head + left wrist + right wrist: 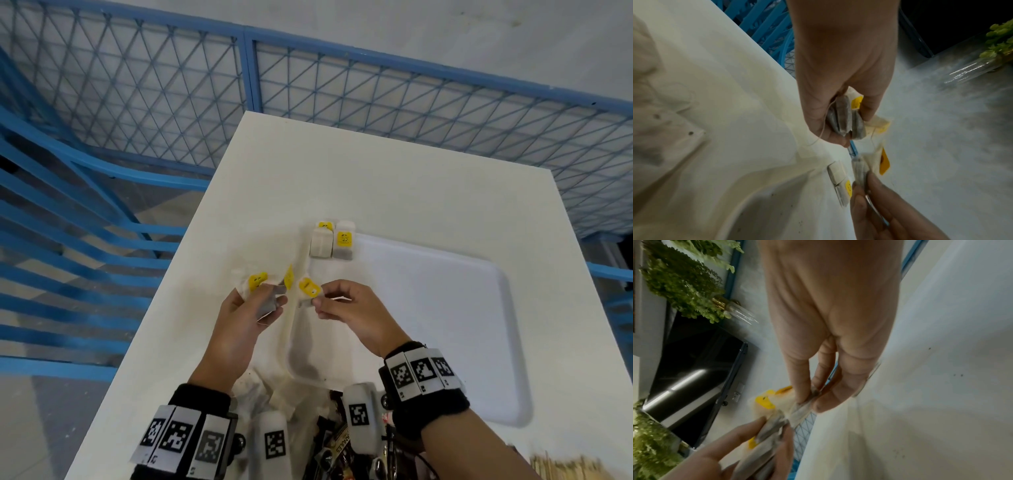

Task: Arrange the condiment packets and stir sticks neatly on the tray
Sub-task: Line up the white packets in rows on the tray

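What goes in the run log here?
left hand: grips tea bags | right hand: pinches one bag | tray: bags in corner

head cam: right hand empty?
No, the right hand pinches one yellow-tagged tea bag between thumb and fingers.

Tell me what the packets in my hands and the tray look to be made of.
The packets the left hand grips look like thin matte filter paper: grey contents show through, with strings and yellow paper tags. The one the right hand pinches looks the same. The tray seems smooth white plastic, faintly glossy, with a rounded moulded rim.
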Demonstrator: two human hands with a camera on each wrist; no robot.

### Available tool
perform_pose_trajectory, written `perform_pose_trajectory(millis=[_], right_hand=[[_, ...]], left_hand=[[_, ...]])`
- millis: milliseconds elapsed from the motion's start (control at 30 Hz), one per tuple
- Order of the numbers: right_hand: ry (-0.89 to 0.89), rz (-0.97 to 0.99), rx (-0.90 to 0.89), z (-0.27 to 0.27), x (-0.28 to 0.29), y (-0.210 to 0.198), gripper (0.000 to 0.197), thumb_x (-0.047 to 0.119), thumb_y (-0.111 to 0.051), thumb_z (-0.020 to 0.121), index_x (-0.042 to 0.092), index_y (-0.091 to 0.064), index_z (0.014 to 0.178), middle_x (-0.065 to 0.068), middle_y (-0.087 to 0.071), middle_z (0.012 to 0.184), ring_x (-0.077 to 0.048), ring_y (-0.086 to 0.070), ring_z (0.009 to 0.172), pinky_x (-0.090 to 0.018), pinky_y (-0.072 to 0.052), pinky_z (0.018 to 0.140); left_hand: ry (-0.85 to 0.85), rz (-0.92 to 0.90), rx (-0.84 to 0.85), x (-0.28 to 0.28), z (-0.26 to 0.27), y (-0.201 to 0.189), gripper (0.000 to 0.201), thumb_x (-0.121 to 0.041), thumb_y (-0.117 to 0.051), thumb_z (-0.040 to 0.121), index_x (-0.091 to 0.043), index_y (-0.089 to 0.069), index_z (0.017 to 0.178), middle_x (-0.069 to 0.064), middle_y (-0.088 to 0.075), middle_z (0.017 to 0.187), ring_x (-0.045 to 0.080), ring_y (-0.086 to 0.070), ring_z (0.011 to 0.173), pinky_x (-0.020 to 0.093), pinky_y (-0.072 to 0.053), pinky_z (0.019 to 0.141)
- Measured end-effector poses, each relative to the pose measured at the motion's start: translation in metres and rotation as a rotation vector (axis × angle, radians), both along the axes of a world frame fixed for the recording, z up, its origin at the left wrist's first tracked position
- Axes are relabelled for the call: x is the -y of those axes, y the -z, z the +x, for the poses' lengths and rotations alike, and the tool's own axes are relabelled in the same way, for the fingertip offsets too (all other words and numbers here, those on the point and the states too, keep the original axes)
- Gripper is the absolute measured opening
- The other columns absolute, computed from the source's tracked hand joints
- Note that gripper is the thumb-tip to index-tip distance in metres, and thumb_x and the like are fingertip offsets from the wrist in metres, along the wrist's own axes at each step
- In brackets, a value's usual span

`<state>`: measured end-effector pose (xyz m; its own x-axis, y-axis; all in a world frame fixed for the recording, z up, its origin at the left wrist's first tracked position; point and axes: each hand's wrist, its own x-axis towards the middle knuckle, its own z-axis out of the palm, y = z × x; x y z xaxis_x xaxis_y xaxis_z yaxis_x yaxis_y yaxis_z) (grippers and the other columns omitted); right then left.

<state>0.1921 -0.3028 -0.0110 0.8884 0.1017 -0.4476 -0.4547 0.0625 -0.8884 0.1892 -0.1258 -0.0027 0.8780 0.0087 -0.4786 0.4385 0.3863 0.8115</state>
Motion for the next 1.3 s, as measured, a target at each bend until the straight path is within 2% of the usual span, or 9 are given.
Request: perform_pose_trajectory(millis=[100, 200, 433, 633, 800, 900, 1033, 1167, 1300], right_hand=[[0.147, -0.077, 0.000, 0.014, 0.008, 0.008, 0.011, 0.000, -0.066, 0.082, -0.002, -0.062, 0.092, -0.009, -0.061, 0.077, -0.014, -0.059, 0.064, -0.019, -0.055, 0.064], [0.230, -0.186, 0.014, 0.029, 0.013, 0.016, 0.007, 0.002, -0.068, 0.081, 0.006, -0.062, 0.082, -0.004, -0.060, 0.069, -0.014, -0.056, 0.060, -0.020, -0.053, 0.061], [0.205, -0.389, 0.074, 0.055, 0.008, 0.031, 0.014, 0.009, -0.071, 0.079, 0.015, -0.058, 0.080, 0.000, -0.062, 0.068, -0.011, -0.055, 0.057, -0.014, -0.044, 0.049], [0.239, -0.521, 0.106, 0.068, -0.003, 0.047, 0.024, 0.014, -0.076, 0.074, 0.017, -0.053, 0.079, -0.001, -0.062, 0.074, -0.010, -0.056, 0.062, -0.019, -0.046, 0.061], [0.258, -0.590, 0.124, 0.070, -0.004, 0.052, 0.028, 0.016, -0.077, 0.073, 0.011, -0.053, 0.086, -0.006, -0.063, 0.080, -0.019, -0.059, 0.072, -0.030, -0.050, 0.077], [0.252, -0.611, 0.136, 0.072, -0.004, 0.054, 0.028, 0.016, -0.077, 0.074, 0.009, -0.053, 0.087, -0.005, -0.061, 0.079, -0.022, -0.058, 0.074, -0.033, -0.050, 0.078], [0.222, -0.624, 0.144, 0.069, -0.003, 0.052, 0.028, 0.019, -0.074, 0.077, 0.005, -0.054, 0.089, 0.003, -0.053, 0.071, -0.018, -0.054, 0.074, -0.027, -0.045, 0.073], [0.191, -0.603, 0.175, 0.055, -0.008, 0.040, 0.022, 0.026, -0.070, 0.081, 0.013, -0.052, 0.081, 0.008, -0.052, 0.067, -0.008, -0.050, 0.065, -0.020, -0.040, 0.068], [-0.022, -0.500, 0.171, 0.032, -0.018, 0.023, 0.019, 0.036, -0.058, 0.090, 0.021, -0.056, 0.079, 0.006, -0.061, 0.073, -0.005, -0.053, 0.062, -0.014, -0.043, 0.062]], left_hand=[[-0.065, 0.002, -0.021, -0.007, 0.001, 0.002, 0.010, -0.014, -0.054, 0.093, -0.011, -0.060, 0.100, 0.002, -0.070, 0.089, 0.021, -0.066, 0.084, 0.026, -0.054, 0.073], [-0.089, 0.011, -0.020, -0.012, 0.002, 0.002, 0.010, -0.015, -0.054, 0.093, -0.014, -0.062, 0.099, 0.002, -0.070, 0.091, 0.019, -0.066, 0.082, 0.023, -0.055, 0.070], [-0.093, 0.004, -0.018, -0.020, 0.000, 0.004, 0.021, -0.017, -0.054, 0.093, -0.008, -0.059, 0.112, 0.006, -0.068, 0.102, 0.018, -0.066, 0.082, 0.025, -0.056, 0.076], [-0.096, -0.011, -0.031, -0.019, -0.001, 0.006, 0.018, -0.015, -0.054, 0.093, -0.009, -0.059, 0.109, 0.005, -0.067, 0.098, 0.019, -0.066, 0.083, 0.025, -0.056, 0.078], [-0.093, -0.021, -0.045, -0.019, -0.003, 0.009, 0.013, -0.015, -0.054, 0.093, -0.013, -0.061, 0.103, 0.004, -0.068, 0.098, 0.020, -0.066, 0.086, 0.030, -0.053, 0.083], [-0.085, -0.028, -0.046, -0.017, -0.004, 0.008, 0.013, -0.016, -0.054, 0.093, -0.014, -0.061, 0.103, 0.004, -0.068, 0.097, 0.020, -0.066, 0.086, 0.027, -0.056, 0.079], [-0.073, -0.021, -0.046, -0.013, -0.005, 0.007, 0.011, -0.016, -0.054, 0.093, -0.014, -0.061, 0.100, 0.005, -0.068, 0.096, 0.020, -0.067, 0.083, 0.021, -0.058, 0.070], [-0.043, -0.001, -0.031, -0.009, -0.007, 0.006, 0.012, -0.018, -0.055, 0.092, -0.014, -0.062, 0.100, 0.004, -0.069, 0.096, 0.018, -0.069, 0.082, 0.021, -0.057, 0.071], [0.001, 0.043, -0.008, -0.004, -0.009, 0.004, 0.015, -0.020, -0.056, 0.091, -0.014, -0.063, 0.102, 0.000, -0.070, 0.091, 0.016, -0.068, 0.083, 0.020, -0.054, 0.069]])
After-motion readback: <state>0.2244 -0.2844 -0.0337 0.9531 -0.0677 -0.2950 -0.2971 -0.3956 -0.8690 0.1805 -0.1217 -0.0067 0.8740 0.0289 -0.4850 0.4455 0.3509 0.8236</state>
